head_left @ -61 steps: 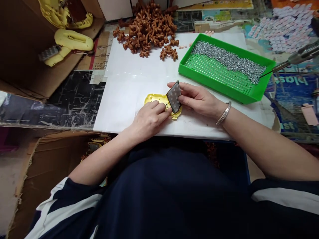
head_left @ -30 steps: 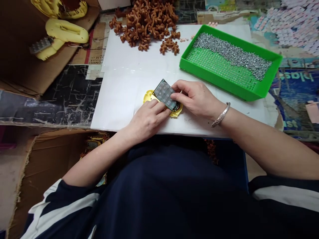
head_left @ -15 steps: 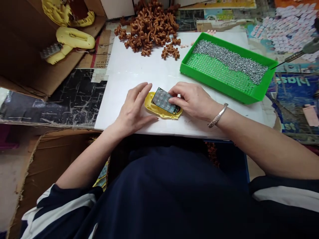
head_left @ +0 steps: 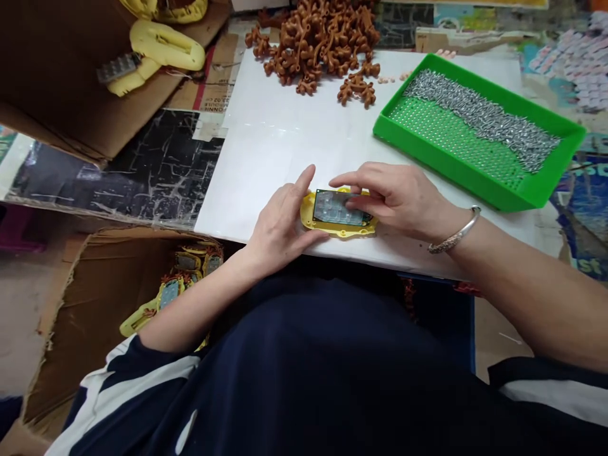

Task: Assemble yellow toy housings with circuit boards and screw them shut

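A yellow plastic shell half (head_left: pixel 308 220) lies on the white work surface, its inside facing up. Flat within it rests a dark circuit board (head_left: pixel 332 208) with a grey, bumpy keypad-like top. My left hand (head_left: pixel 280 228) cups the shell's left end, thumb along the near edge and index finger pointing up past the far edge. Over the right end is my right hand (head_left: pixel 396 196), its thumb on or just above the board and its index finger stretched out and apart from the thumb. That hand partly covers the right end of shell and board.
A green perforated tray (head_left: pixel 427 142) of small silver screws stands at right. Brown plastic pieces (head_left: pixel 323 44) are heaped at the back. Upper left, a cardboard box (head_left: pixel 57 76) holds yellow parts; another box (head_left: pixel 95 272) below holds shells with boards. Small pale pieces (head_left: pixel 579 63) lie far right.
The board, earlier tilted up in my right hand, now lies flat in the shell. My left hand opened away, then came round the shell's left end. My right fingers have spread. The camera view shifted.
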Available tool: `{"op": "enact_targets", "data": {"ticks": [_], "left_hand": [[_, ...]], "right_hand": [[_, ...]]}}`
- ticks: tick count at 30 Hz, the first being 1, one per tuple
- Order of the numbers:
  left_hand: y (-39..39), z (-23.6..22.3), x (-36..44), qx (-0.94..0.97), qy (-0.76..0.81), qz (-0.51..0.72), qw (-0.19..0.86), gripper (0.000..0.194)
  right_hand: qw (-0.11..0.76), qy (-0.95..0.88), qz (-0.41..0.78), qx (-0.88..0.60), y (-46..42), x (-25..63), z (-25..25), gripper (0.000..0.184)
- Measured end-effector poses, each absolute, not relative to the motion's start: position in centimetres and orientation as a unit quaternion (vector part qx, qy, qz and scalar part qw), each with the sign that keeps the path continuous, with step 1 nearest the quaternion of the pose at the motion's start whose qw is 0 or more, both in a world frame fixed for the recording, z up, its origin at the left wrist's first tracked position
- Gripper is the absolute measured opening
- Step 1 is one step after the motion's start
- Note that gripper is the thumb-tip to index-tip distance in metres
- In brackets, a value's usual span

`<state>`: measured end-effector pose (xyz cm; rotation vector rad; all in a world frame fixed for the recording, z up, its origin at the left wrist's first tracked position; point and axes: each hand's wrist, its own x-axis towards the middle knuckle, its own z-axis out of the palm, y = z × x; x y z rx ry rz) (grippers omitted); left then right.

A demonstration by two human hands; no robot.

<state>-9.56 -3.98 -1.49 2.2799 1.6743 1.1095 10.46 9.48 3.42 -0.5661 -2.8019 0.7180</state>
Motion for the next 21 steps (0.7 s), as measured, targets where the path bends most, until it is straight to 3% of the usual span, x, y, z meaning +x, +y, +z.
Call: {"op": "enact_targets", "data": {"ticks": [21], "left_hand": [[-4.34, -0.96, -9.36, 0.726, 0.598, 0.324, 0.104, 0.081]], "right_hand": [[0.081, -0.955, 0.234, -0.161, 9.84, 10.56, 3.0, 0.032]]}}
